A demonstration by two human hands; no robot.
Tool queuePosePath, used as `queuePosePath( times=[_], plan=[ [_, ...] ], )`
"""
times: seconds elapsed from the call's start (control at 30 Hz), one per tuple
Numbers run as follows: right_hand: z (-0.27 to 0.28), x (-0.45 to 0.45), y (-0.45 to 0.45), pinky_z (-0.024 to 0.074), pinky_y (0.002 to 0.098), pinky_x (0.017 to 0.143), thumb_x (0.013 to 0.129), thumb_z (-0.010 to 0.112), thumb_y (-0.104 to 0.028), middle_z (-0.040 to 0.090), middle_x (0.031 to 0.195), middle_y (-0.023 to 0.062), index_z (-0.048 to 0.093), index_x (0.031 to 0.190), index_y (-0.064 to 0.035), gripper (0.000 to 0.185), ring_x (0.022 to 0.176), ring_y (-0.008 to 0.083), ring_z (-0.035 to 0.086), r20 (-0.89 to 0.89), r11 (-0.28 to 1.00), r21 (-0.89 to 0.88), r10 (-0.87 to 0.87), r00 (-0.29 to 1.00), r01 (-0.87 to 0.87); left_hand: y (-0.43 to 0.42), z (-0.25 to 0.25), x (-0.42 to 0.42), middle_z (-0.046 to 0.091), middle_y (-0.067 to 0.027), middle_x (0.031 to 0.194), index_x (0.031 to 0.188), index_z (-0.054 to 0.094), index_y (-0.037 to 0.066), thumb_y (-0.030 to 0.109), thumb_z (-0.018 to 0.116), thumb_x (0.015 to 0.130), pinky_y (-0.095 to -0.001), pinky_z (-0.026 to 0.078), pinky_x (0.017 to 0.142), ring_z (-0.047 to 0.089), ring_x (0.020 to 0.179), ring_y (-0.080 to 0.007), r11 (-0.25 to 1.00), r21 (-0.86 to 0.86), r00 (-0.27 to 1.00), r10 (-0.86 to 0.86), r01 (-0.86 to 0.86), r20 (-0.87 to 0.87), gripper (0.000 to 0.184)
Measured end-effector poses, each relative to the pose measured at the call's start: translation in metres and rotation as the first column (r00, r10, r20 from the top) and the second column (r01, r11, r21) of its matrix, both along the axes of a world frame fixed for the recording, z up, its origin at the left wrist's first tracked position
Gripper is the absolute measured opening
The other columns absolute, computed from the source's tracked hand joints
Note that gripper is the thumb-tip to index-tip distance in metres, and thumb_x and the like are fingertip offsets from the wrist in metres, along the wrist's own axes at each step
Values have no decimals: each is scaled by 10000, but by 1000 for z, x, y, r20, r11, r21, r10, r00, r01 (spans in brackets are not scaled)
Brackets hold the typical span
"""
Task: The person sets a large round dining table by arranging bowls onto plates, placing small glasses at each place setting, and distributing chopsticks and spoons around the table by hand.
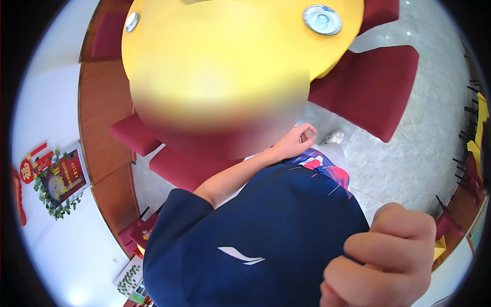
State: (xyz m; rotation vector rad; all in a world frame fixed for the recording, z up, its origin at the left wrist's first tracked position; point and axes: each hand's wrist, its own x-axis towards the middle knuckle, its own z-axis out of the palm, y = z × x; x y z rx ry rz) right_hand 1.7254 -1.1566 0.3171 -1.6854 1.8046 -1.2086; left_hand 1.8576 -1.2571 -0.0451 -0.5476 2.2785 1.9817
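Note:
My left hand hangs beside the patterned shorts, past the front of my navy shirt. Its fingers are loosely curled, and I see nothing between them. Close to the camera at the lower right, my right hand is raised with the fingers folded into a fist. The inside of that fist is hidden, so I cannot make out what it holds, if anything. A dark red chair seat is nearest to my left forearm.
A round table with a yellow cloth stands ahead, partly blurred. On it are a plate and a smaller dish. A red chair stands at its right on the grey tiled floor. Wood panelling lines the left wall.

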Motion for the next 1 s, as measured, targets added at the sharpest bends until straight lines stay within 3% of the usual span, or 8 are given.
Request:
queuePosePath(
  times=[0.17,0.27,0.4,0.47,0.67,0.83,0.93,1.0],
  plan=[
    [-30,-38,85,189,269,395,457,644,-124,462,638,41,573,790,-120,340,428,140,315,133,811,-537,-191,973,232,93,-21,-68,596,7,678,1049,615,43,147,620,882,-229,432,561,534,600,-49,996,44,995,81,-83,50,197],
    [3,-129,171,175,281,401,356,597,-160,386,591,34,576,700,-101,350,422,154,258,7,996,-79,34,999,-33,171,-32,-123,605,-8,687,1044,617,42,149,620,881,-234,438,559,537,603,-53,991,75,990,100,-107,101,194],
    [24,-191,250,159,290,403,310,545,-186,313,556,22,577,642,-81,350,424,166,210,317,966,88,-260,912,245,244,-39,-186,630,-42,713,1000,613,-11,125,617,871,-256,474,573,561,612,-81,908,-24,895,417,-419,158,188],
    [13,-207,284,151,286,394,310,543,-185,289,535,6,562,640,-53,356,419,159,185,31,906,-105,-410,912,411,249,-36,-191,619,-36,683,916,625,-18,79,600,852,-253,446,558,553,589,-86,859,82,858,490,-505,156,118],
    [-11,-305,321,128,278,387,329,530,-157,288,542,7,453,550,-36,263,414,154,160,217,895,-416,-75,973,162,188,-25,-179,539,-11,655,740,580,24,105,516,886,-233,376,526,483,584,-75,897,13,896,442,-443,37,179],
    [29,-407,287,114,275,392,325,504,-155,309,540,1,406,523,-49,245,414,160,164,-199,931,-321,112,974,-173,145,-13,-292,516,-1,648,715,538,38,68,500,884,-225,386,542,480,593,-78,779,-71,770,595,-623,-229,176],
    [45,-456,274,118,269,396,320,491,-150,347,544,13,399,516,-65,233,411,154,181,232,968,250,-86,969,26,141,-23,-385,526,-7,659,733,549,33,61,491,897,-221,390,551,491,601,-77,738,16,726,667,-674,-170,176],
    [22,-503,243,145,273,397,323,490,-161,378,543,31,404,519,-79,229,408,143,211,-8,928,-368,-62,998,55,142,-26,-451,544,-13,673,739,568,27,50,500,905,-215,405,558,511,613,-71,743,38,727,663,-668,-179,181]
  ],
)
